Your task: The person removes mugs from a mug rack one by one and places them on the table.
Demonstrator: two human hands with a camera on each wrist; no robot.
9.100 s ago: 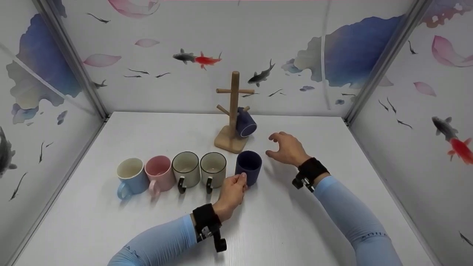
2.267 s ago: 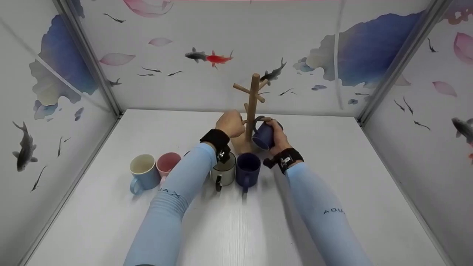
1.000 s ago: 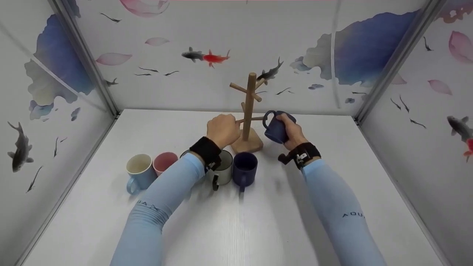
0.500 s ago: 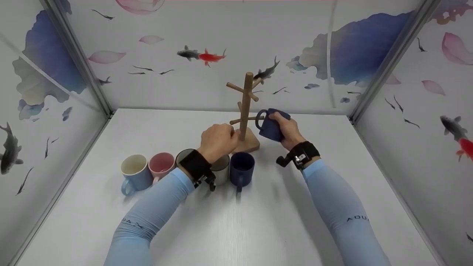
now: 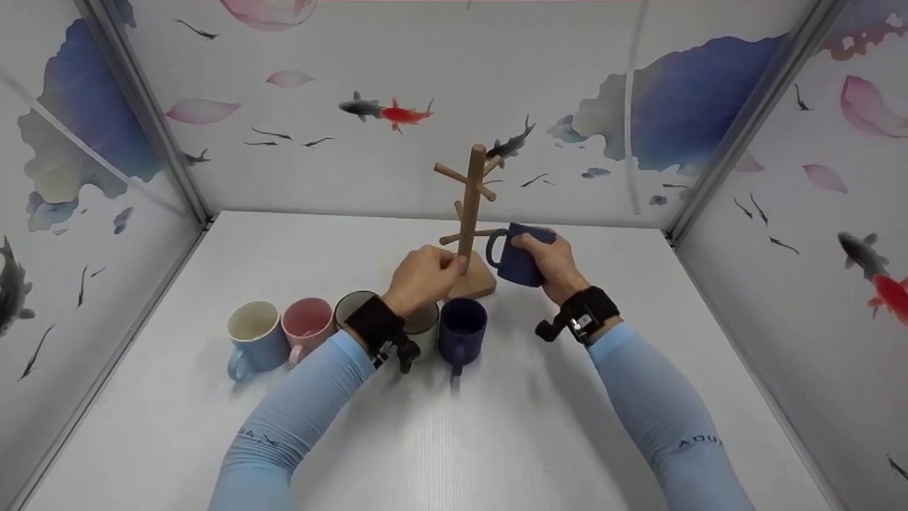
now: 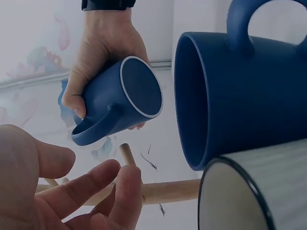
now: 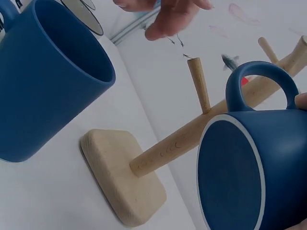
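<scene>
My right hand (image 5: 557, 262) grips a dark blue mug (image 5: 521, 266) by its body, held up just right of the wooden mug tree (image 5: 471, 206). The mug's handle points left toward the post, and the right wrist view shows its white-ringed base (image 7: 231, 177). My left hand (image 5: 425, 275) is at the lower left of the post, with fingers loosely bent and nothing between thumb and fingers in the left wrist view. A second blue mug (image 5: 461, 341) stands upright on the table in front of the tree, handle toward me. No mug hangs on the pegs.
Left of the standing blue mug is a row: two grey-green mugs with dark rims, partly behind my left wrist, a pink mug (image 5: 306, 328) and a light blue mug (image 5: 266, 344). Printed wall panels (image 5: 284, 170) enclose the white table (image 5: 482, 440) at the back and sides.
The hanging blue mug has come off the lower peg into my right hand. The tree has turned. My left hand left the standing blue mug, went to the tree, then dropped lower beside its post.
</scene>
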